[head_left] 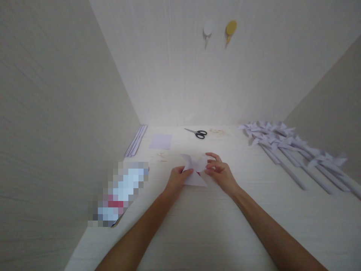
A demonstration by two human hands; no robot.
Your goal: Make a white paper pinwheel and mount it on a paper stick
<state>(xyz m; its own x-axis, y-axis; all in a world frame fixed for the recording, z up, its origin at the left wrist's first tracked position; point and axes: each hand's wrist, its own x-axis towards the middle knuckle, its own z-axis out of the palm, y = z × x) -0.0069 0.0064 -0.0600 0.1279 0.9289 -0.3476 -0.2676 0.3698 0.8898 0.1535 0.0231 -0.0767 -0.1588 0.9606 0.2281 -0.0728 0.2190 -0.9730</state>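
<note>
One cut paper [194, 180] is at the middle of the table [203, 233]; the left hand [177, 178] pinches its left side, thumb on top; the right hand [222, 174], fingers slightly spread, touches a curled flap; whether pinching, unclear.

The folded paper [197, 165] at centre and pinwheels [273, 141] at right are pale lilac-white. The sheet [160, 141] left of centre is lilac. Scissors [196, 133] have black handles, grey blades. The upper frame shows a white hook [208, 29] and yellow hook [231, 28]. The counter [203, 226] is faintly streaked off-white.
</note>
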